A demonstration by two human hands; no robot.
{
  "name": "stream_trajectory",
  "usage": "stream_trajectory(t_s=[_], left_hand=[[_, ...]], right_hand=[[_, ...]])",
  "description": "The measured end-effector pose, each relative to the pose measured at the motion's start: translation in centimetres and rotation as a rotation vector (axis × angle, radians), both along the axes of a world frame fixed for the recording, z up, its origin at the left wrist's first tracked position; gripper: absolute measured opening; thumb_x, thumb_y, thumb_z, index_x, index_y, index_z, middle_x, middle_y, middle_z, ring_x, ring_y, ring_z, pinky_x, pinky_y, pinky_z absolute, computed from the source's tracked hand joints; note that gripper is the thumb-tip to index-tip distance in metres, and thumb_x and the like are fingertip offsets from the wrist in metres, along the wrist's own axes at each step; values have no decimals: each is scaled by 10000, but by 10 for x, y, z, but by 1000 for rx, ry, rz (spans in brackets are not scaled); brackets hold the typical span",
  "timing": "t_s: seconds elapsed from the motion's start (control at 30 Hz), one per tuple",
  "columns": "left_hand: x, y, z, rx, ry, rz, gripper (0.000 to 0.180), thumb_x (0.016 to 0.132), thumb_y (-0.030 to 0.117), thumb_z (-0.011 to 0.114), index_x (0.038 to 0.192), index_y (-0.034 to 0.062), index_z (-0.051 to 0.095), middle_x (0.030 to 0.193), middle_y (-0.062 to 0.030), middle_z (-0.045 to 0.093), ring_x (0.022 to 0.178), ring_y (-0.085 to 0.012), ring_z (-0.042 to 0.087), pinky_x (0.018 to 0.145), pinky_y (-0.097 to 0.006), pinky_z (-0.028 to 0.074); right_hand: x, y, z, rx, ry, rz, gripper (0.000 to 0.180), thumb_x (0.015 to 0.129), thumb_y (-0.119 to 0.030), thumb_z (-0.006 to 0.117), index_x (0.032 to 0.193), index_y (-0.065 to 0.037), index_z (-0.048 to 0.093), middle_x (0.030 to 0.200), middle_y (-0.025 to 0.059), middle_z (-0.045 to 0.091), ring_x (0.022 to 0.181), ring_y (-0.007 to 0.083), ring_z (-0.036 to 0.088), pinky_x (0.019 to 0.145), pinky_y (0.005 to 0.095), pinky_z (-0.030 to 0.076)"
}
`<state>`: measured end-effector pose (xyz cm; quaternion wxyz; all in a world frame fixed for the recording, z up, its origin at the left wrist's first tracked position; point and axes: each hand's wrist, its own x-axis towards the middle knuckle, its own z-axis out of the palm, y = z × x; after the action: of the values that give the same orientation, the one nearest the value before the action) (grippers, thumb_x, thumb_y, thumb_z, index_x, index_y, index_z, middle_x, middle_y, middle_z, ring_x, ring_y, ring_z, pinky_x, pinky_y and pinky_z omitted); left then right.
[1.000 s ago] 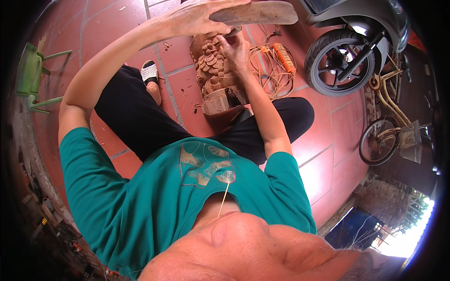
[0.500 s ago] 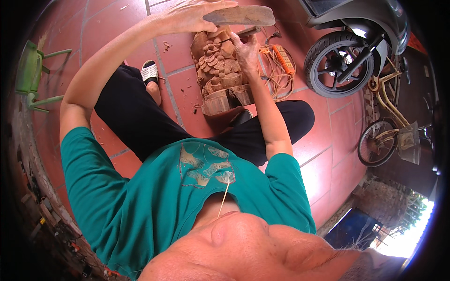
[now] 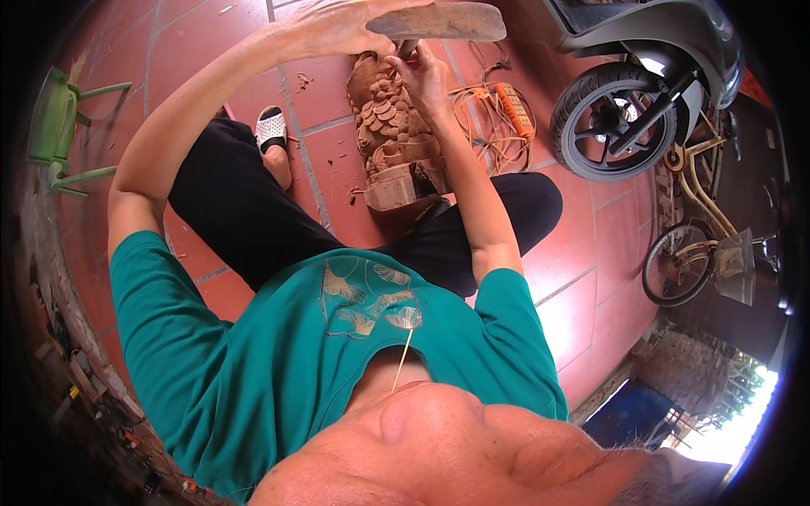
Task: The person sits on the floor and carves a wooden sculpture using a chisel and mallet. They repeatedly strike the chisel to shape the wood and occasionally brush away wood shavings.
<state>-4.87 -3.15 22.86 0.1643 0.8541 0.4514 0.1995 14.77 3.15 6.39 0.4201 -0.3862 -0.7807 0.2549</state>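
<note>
My left hand (image 3: pixel 342 29) is closed around a flat, worn wooden mallet (image 3: pixel 451 22), its long blade pointing right at the top of the view. Just beneath it, my right hand (image 3: pixel 424 80) grips a chisel (image 3: pixel 407 48) whose upper end shows below the mallet. Whether mallet and chisel touch I cannot tell, and the chisel's tip is hidden behind my fingers. Under both hands lies a brown wood carving (image 3: pixel 395 126) with raised coin-like discs and rounded shapes. Its squared base (image 3: pixel 392 192) is toward me, between my legs.
An orange power strip (image 3: pixel 514 110) with tangled cord lies right of the carving. Beyond it are a motorbike wheel (image 3: pixel 614 122) and a bicycle (image 3: pixel 696 244). A green chair (image 3: pixel 52 126) stands at left. Wood chips (image 3: pixel 304 81) dot the red tiled floor (image 3: pixel 325 156).
My right hand has shifted left along the carving, and the chisel has turned from slanting rightward to more upright beneath the mallet. The mallet has moved slightly up and right.
</note>
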Motion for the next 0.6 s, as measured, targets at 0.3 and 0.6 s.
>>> stream_trajectory(t_s=[0.3,0.6], left_hand=[[-19,4,-11,-77,-60,53,780,849,227,662,1532,151,293,1274,-214,536,1096,-302,526,949,-402,430],[-23,2,-9,-109,-98,61,787,865,239,664,1535,104,272,1372,-236,485,1219,-328,491,1023,-410,402]], right_hand=[[-7,19,-7,84,-76,54,286,822,-212,792,946,-41,600,738,111,700,634,219,653,576,344,495],[-7,24,-6,61,-80,36,323,793,-246,809,928,-52,589,712,121,688,647,278,663,568,381,492]])
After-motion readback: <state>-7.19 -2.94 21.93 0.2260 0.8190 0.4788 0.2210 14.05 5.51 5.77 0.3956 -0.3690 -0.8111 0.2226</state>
